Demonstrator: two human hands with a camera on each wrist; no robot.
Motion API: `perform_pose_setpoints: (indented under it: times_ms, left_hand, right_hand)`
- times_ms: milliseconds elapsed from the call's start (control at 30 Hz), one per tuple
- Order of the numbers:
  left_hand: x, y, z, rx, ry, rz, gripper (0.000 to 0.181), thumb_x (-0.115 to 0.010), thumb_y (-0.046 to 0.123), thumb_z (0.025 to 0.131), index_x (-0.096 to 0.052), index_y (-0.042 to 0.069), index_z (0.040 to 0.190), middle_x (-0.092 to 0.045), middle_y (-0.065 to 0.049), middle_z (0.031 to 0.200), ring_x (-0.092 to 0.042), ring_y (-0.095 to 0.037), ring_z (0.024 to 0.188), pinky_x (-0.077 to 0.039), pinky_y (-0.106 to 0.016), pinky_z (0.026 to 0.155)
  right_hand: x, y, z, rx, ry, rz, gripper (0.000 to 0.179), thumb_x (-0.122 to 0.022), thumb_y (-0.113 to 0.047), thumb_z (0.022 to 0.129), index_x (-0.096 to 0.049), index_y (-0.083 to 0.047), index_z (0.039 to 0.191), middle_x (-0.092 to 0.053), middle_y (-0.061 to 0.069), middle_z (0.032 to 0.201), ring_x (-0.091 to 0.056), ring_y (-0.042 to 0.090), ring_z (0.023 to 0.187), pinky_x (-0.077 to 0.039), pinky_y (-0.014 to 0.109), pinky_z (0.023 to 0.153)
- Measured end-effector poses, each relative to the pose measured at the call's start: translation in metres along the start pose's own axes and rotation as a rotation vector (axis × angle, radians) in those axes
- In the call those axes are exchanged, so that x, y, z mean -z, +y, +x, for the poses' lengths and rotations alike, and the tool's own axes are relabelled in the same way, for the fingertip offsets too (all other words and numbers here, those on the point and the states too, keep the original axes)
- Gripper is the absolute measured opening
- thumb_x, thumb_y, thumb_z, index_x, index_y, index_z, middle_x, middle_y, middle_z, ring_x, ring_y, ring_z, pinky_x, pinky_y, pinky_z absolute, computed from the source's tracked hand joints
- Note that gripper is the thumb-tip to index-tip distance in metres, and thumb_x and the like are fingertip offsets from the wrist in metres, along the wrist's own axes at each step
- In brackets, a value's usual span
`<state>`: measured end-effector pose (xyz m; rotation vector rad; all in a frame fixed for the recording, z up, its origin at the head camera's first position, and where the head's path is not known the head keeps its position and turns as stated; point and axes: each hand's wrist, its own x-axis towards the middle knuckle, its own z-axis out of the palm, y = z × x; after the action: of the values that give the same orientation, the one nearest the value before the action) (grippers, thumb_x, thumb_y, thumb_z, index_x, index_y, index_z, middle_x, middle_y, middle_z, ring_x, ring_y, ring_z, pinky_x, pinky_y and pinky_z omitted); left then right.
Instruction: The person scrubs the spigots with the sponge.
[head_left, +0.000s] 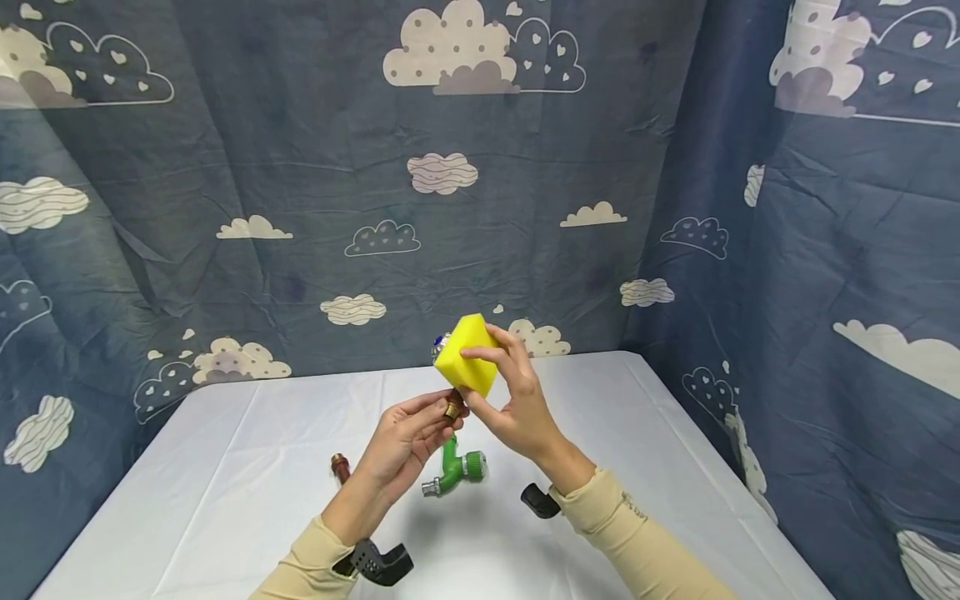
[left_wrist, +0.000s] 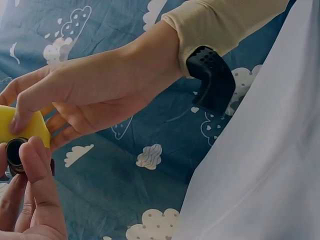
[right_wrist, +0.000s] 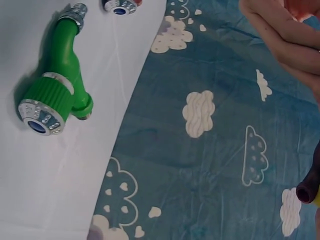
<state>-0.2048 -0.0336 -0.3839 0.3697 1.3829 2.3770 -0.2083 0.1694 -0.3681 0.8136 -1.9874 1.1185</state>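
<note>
My left hand (head_left: 401, 446) pinches a brown tap by its brass threaded end (head_left: 452, 411), held up above the table. The round opening of that end (left_wrist: 16, 152) faces the left wrist camera. My right hand (head_left: 519, 408) grips a yellow sponge (head_left: 467, 357) between thumb and fingers, up against the tap. Most of the tap is hidden behind the sponge, though a blue and silver knob (head_left: 440, 343) peeks out at its left. The tap's dark brown spout (right_wrist: 308, 189) shows at the edge of the right wrist view.
A green tap (head_left: 455, 468) with a ribbed knob lies on the white table (head_left: 247, 467) below my hands. Left of it, partly behind my left wrist, lies another brown tap (head_left: 340, 467). Blue cloud-print cloth (head_left: 315, 167) hangs behind the table and along its sides.
</note>
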Motion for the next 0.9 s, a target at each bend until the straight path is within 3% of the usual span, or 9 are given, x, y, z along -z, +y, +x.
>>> perform_pose_setpoints:
  times_ms: [300, 567, 700, 900]
  left_hand:
    - [-0.004, 0.004, 0.003, -0.018, 0.027, -0.027, 0.021, -0.059, 0.006, 0.109, -0.078, 0.012, 0.118, -0.083, -0.002, 0.105, -0.08, -0.01, 0.093, -0.064, -0.016, 0.083]
    - [-0.005, 0.005, 0.005, -0.06, 0.114, -0.03, 0.023, -0.058, 0.005, 0.11, -0.078, 0.016, 0.11, -0.082, -0.002, 0.097, -0.077, -0.008, 0.085, -0.064, -0.016, 0.079]
    - [-0.007, 0.006, 0.006, -0.071, 0.161, -0.037, 0.022, -0.057, 0.002, 0.109, -0.076, 0.012, 0.115, -0.08, -0.002, 0.1, -0.076, -0.008, 0.084, -0.064, -0.017, 0.079]
    - [-0.011, 0.007, 0.008, -0.1, 0.198, -0.057, 0.024, -0.059, 0.002, 0.108, -0.069, 0.001, 0.129, -0.078, -0.004, 0.114, -0.08, -0.013, 0.098, -0.065, -0.022, 0.09]
  right_hand:
    - [0.003, -0.002, -0.004, 0.006, -0.033, -0.012, 0.045, -0.076, -0.004, 0.09, -0.068, -0.018, 0.132, -0.043, 0.016, 0.16, -0.048, 0.04, 0.147, -0.053, 0.064, 0.115]
    - [0.004, -0.008, -0.011, -0.019, -0.1, 0.0, 0.044, -0.076, -0.004, 0.089, -0.069, -0.02, 0.129, -0.045, 0.016, 0.16, -0.049, 0.04, 0.147, -0.055, 0.064, 0.111]
    - [0.003, -0.012, -0.016, -0.011, -0.127, -0.01, 0.045, -0.078, -0.005, 0.089, -0.069, -0.021, 0.129, -0.045, 0.016, 0.159, -0.049, 0.04, 0.146, -0.057, 0.061, 0.109]
    - [0.003, -0.014, -0.024, 0.023, -0.165, -0.015, 0.048, -0.082, -0.004, 0.086, -0.069, -0.02, 0.13, -0.045, 0.016, 0.157, -0.051, 0.037, 0.143, -0.06, 0.054, 0.11]
